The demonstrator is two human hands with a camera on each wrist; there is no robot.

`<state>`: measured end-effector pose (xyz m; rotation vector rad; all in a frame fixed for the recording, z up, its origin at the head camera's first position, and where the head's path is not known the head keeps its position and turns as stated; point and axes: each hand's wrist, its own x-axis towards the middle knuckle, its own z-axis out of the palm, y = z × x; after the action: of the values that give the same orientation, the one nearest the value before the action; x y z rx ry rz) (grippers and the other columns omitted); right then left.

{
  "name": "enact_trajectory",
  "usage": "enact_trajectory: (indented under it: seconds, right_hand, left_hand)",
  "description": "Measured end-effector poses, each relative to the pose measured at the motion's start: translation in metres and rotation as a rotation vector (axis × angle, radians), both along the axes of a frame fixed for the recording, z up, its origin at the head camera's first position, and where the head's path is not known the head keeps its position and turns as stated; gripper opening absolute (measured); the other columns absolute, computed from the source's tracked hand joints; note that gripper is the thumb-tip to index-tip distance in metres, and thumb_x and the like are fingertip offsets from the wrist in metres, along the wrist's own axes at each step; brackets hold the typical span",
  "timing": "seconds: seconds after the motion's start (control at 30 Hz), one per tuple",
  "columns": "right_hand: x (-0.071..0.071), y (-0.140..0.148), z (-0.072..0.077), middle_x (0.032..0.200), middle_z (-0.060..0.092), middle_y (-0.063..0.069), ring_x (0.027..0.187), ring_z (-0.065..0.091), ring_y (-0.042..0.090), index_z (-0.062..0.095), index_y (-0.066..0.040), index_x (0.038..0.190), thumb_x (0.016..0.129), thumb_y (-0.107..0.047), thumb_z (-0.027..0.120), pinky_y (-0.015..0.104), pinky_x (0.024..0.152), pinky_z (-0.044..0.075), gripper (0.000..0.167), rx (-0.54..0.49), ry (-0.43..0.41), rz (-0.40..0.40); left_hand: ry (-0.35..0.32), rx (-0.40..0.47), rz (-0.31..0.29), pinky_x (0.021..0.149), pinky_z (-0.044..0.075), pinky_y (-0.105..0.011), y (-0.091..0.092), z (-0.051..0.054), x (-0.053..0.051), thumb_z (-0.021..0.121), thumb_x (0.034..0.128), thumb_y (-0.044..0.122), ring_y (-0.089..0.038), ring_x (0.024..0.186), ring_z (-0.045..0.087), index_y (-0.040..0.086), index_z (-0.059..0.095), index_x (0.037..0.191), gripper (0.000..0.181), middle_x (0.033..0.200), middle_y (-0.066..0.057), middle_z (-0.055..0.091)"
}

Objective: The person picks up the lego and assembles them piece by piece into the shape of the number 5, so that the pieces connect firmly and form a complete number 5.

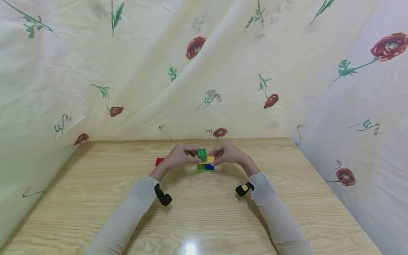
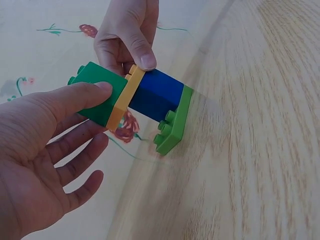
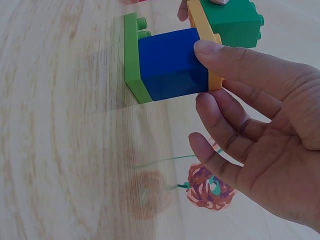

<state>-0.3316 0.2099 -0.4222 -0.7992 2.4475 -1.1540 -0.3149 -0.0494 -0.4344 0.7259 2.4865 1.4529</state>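
A stack of toy building bricks stands on the table between both hands. Its base is a flat light green brick (image 3: 132, 60). A blue brick (image 3: 172, 65) sits on the right half of that base, leaving studs bare on the left. Across the blue one lies a flat yellow brick (image 2: 125, 102), overhanging to the left. A taller green brick (image 1: 202, 154) is on the yellow one's left part. My left hand (image 1: 181, 156) pinches the green brick between thumb and fingers. With thumb and fingers at the seam of yellow and blue, my right hand (image 1: 234, 154) grips the yellow brick.
A red brick (image 1: 159, 162) lies on the wooden table (image 1: 197, 212), partly hidden behind my left wrist. Behind the table's far edge hangs a flowered cloth (image 1: 143, 71). Both wrists carry a black strapped camera.
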Motion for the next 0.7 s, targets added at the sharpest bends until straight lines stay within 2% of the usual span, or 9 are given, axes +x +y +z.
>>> enact_trajectory:
  seconds: [0.27, 0.7]
  right_hand:
    - [0.0003, -0.0002, -0.0002, 0.109, 0.073, 0.013, 0.087, 0.064, 0.015, 0.074, -0.001, 0.119, 0.083, -0.004, 0.083, 0.029, 0.079, 0.056, 0.037, 0.003, -0.004, -0.01]
    - [-0.0001, 0.0001, -0.0009, 0.108, 0.072, 0.013, 0.087, 0.064, 0.014, 0.075, -0.001, 0.118, 0.082, -0.004, 0.083, 0.028, 0.08, 0.056, 0.037, 0.006, 0.01, -0.007]
  left_hand:
    - [-0.023, -0.032, 0.015, 0.091, 0.055, -0.035, -0.0003, 0.0045, 0.0016, 0.084, 0.0855, 0.023, -0.018, 0.1, 0.067, 0.01, 0.073, 0.127, 0.045, 0.111, -0.004, 0.077]
    - [-0.059, -0.046, 0.004, 0.087, 0.053, -0.032, -0.0004, 0.0085, 0.0, 0.083, 0.0864, 0.024, -0.018, 0.099, 0.064, 0.013, 0.076, 0.121, 0.037, 0.109, -0.003, 0.077]
